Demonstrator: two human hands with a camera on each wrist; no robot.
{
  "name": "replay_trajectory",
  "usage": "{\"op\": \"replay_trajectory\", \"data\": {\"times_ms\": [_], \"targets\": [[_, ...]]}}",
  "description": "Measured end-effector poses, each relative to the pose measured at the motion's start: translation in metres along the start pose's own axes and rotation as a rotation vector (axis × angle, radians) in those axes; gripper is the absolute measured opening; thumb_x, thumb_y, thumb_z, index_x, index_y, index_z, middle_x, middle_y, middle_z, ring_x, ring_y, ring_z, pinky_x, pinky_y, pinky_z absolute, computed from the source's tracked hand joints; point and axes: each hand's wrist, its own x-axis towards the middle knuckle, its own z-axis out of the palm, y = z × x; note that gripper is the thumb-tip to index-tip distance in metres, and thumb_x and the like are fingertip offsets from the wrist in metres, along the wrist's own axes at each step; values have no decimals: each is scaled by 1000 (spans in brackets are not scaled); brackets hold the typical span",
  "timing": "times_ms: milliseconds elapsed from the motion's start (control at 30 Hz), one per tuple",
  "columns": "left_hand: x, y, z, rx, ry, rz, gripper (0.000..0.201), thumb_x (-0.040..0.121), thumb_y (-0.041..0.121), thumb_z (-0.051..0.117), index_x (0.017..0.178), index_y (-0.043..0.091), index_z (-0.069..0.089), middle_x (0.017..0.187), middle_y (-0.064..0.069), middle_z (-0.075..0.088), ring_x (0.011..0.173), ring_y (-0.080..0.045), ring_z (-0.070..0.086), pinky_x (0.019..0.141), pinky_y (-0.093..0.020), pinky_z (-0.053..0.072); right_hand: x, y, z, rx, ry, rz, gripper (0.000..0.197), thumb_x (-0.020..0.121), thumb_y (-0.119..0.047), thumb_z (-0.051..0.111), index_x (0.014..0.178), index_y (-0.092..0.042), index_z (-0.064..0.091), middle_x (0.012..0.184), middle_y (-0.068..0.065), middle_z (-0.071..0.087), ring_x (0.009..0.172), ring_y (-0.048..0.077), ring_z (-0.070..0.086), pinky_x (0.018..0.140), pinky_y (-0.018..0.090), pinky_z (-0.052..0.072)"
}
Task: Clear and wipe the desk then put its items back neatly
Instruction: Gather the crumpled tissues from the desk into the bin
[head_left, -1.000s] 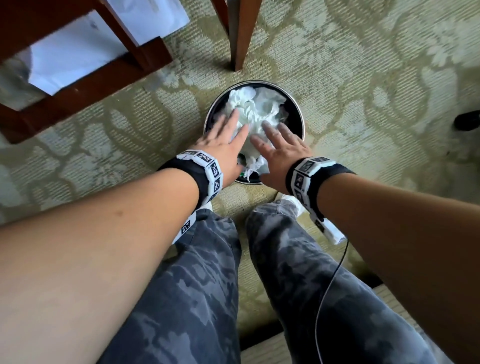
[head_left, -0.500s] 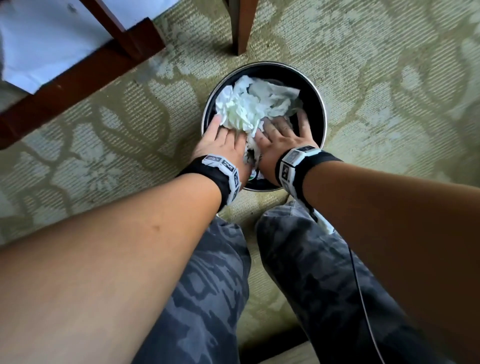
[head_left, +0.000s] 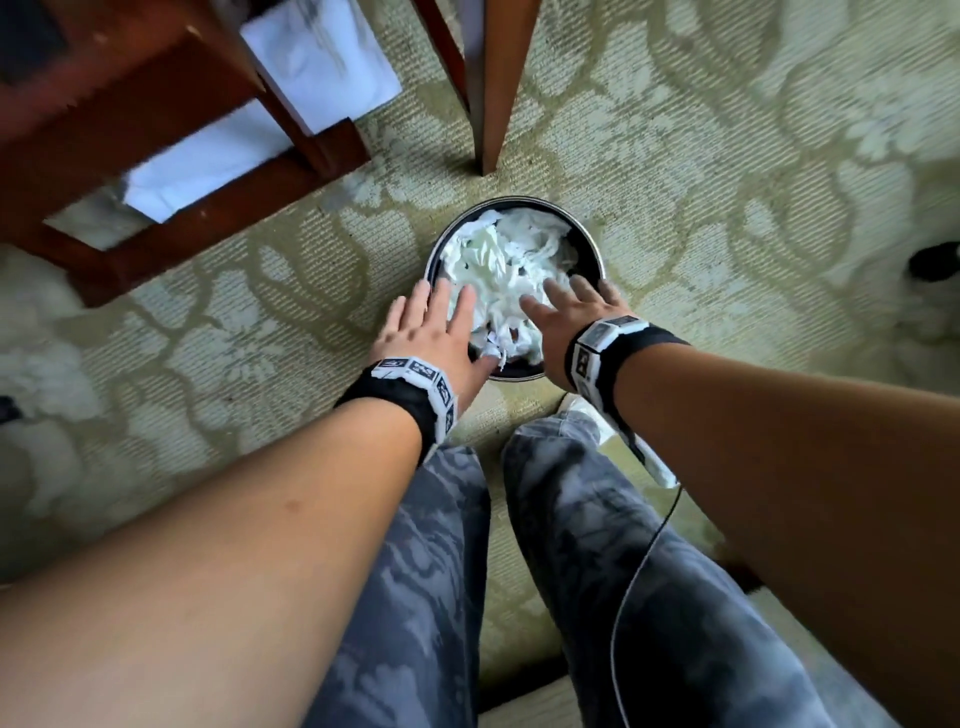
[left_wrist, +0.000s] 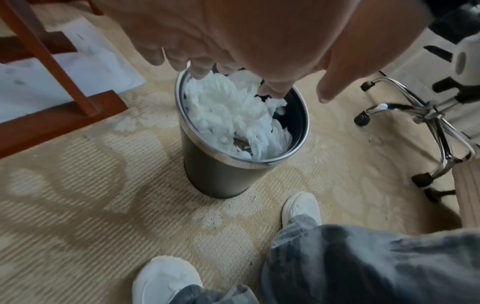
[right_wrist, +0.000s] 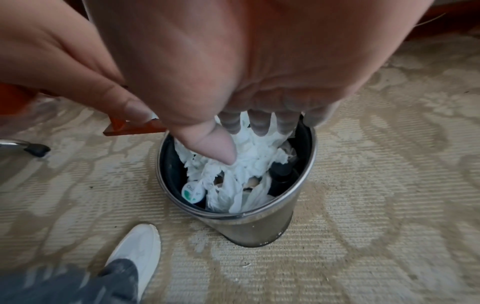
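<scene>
A round dark waste bin (head_left: 589, 236) with a metal rim stands on the carpet, stuffed with crumpled white tissue paper (head_left: 506, 265). My left hand (head_left: 434, 322) hovers over the bin's near left rim, fingers straight and spread, holding nothing. My right hand (head_left: 569, 306) hovers over the near right side, fingers also straight. The left wrist view has the bin (left_wrist: 215, 174) and tissue (left_wrist: 228, 115) below my left hand (left_wrist: 233, 67). Under my right hand (right_wrist: 246, 133) in the right wrist view, the tissue (right_wrist: 244, 166) and a small round lid (right_wrist: 192, 193) lie in the bin (right_wrist: 262, 228).
Dark red wooden furniture legs (head_left: 488, 83) and a frame (head_left: 171, 156) stand beyond the bin, with white paper (head_left: 317, 62) on the floor under them. A wheeled chair base (left_wrist: 428, 115) is to the right. My legs and white shoes (left_wrist: 302, 207) are close to the bin.
Both hands were pressing down on the tissue inside the bin half a second ago; now they have lifted above the rim with fingers spread. The camera has pulled back.
</scene>
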Motion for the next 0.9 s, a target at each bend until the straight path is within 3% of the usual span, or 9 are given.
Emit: {"op": "replay_trajectory", "data": {"times_ms": [133,333,567,800,900], "targets": [[-39,9,-43,-12,42,-32,85,99,71,18,161,23,-13,169,-4,-18,156,-25,-15,127,-46,-3,-47,8,-15,55,79,14,82,93,-33,48,162,-32,4,172,0,0,158,30,-4,127,51,2],[-90,36,-111,-18,107,-24,88,94,78,9,161,27,-16,168,-1,-25,154,-22,-23,126,-48,-4,-122,35,-61,99,222,40,98,88,-67,57,163,-36,2,172,-1,-4,158,28,-5,127,49,1],[-146,58,-172,70,271,33,87,94,79,13,162,29,-9,169,-1,-18,156,-23,-17,126,-49,-2,-205,48,-90,173,354,162,101,87,-81,45,163,-36,-3,172,-2,-7,158,27,-5,127,49,2],[-259,54,-219,104,299,13,86,94,79,18,160,35,-16,167,3,-25,153,-22,-25,125,-51,-7,-328,23,-109,276,479,238,99,84,-90,30,162,-38,-2,171,-5,-10,158,28,-8,126,53,-1],[-313,64,-265,96,384,30,87,92,80,22,160,38,-14,167,4,-26,153,-22,-26,125,-51,-8,-398,20,-133,317,584,261,99,84,-90,29,162,-39,-1,171,-5,-10,158,28,-8,126,54,0]]}}
